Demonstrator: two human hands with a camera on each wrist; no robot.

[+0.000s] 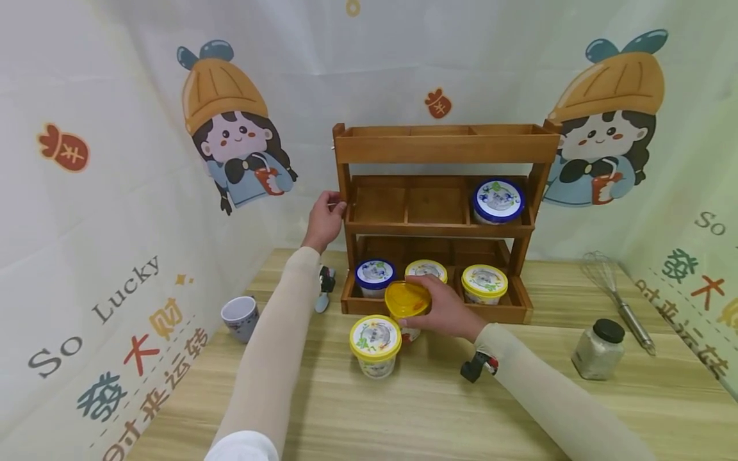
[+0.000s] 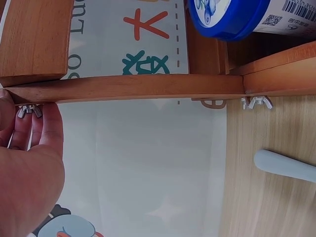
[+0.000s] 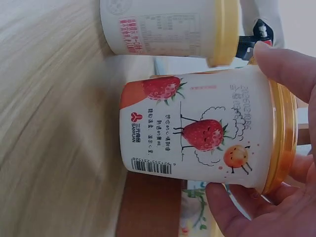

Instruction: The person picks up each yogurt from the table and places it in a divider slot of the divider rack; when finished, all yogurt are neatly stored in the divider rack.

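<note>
A three-tier wooden rack stands against the back curtain. My left hand grips its left upright, thumb on one side and fingers behind, by a wing nut. With my right hand I hold a yogurt cup by its amber lid; strawberries are printed on its side. That cup is in front of the bottom tier, close behind a yellow-lidded cup on the table. Across the bottom tier sit a blue-lidded cup and two yellow-lidded cups, one partly hidden by my right hand. Another blue-lidded cup occupies the middle tier's right compartment.
Left on the wooden table stands a grey-white mug. A pale spoon-like utensil lies by the rack's left side, partly hidden by my arm. To the right are a black-capped jar and a whisk.
</note>
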